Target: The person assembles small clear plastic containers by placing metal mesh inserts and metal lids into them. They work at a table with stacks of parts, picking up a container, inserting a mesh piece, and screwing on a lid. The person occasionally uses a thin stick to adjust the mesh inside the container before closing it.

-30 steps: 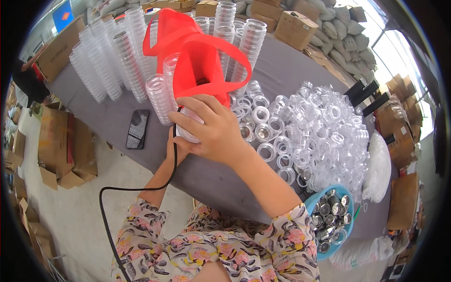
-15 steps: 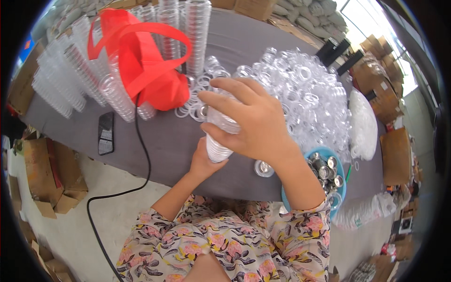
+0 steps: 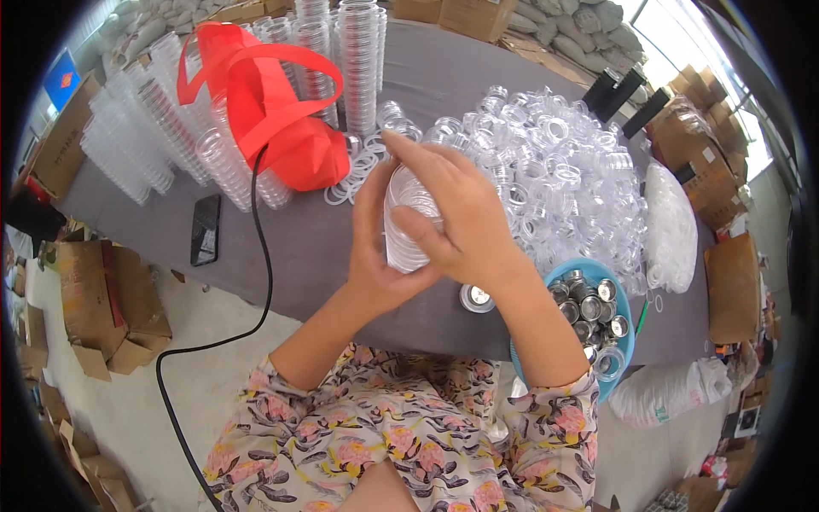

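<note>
Both hands grip a short stack of clear round plastic containers [image 3: 408, 224] above the grey table [image 3: 316, 247]. My left hand [image 3: 375, 264] cups the stack from below and behind. My right hand [image 3: 456, 218] wraps over its top and front. A single container with a metal insert [image 3: 476, 298] lies on the table just under my right wrist. A blue bowl [image 3: 627, 317] with several metal-filled containers sits at the table's near edge, right of my right forearm.
A big heap of loose clear containers [image 3: 554, 162] covers the right of the table. Tall stacks of clear containers [image 3: 162, 136] stand at left and back. A red bag [image 3: 273, 111], a black phone [image 3: 206, 229], a black cable [image 3: 256, 247] and cardboard boxes [image 3: 94, 307] are around.
The view has shifted and my hands now sit lower and nearer the table's middle. The stack has gone from beside the red bag to between both hands in front of me.
</note>
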The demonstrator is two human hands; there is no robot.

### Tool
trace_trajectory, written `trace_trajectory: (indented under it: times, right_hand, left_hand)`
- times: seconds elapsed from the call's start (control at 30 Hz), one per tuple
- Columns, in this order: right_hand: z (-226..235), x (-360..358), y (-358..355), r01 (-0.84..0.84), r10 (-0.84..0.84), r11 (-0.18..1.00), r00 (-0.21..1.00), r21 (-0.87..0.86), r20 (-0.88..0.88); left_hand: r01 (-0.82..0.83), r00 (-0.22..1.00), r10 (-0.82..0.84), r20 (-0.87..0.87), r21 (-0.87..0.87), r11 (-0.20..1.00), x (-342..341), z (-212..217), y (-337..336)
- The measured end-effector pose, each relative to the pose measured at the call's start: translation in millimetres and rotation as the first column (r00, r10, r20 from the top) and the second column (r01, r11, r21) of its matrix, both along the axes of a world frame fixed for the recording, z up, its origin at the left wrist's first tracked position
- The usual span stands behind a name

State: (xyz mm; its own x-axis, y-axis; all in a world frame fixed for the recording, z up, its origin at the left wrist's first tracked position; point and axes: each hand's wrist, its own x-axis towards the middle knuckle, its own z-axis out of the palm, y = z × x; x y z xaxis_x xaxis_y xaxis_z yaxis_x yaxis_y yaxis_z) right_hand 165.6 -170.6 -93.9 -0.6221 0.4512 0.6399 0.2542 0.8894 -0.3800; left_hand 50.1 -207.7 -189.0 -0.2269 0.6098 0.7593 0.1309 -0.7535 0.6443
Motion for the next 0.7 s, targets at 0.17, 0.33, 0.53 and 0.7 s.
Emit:
trace_trajectory:
  times: [0.17, 0.33, 0.53, 0.7]
  right_hand:
    - [-2, 42, -8, 0.053, -0.081, 0.993, 0.957, -0.110, -0.277]
    - [-41, 156, -64, 0.436, -0.452, 0.842, 0.892, -0.316, 0.025]
    - [-144, 261, -137, 0.799, -0.656, 0.533, 0.597, -0.278, 0.462]
    - [-166, 253, -145, 0.815, -0.668, 0.569, 0.383, 0.107, 0.638]
  left_hand:
    - [-0.088, 0.977, 0.084, -0.197, -0.009, 0.996, -2, 11, 14]
    - [-0.059, 0.985, 0.057, -0.165, -0.011, 0.998, -10, 12, 7]
    - [-0.237, 0.864, 0.410, -0.292, 0.481, 0.844, -18, 7, -2]
    - [0.284, 0.733, 0.118, -0.670, 0.459, 0.842, 53, 2, -39]
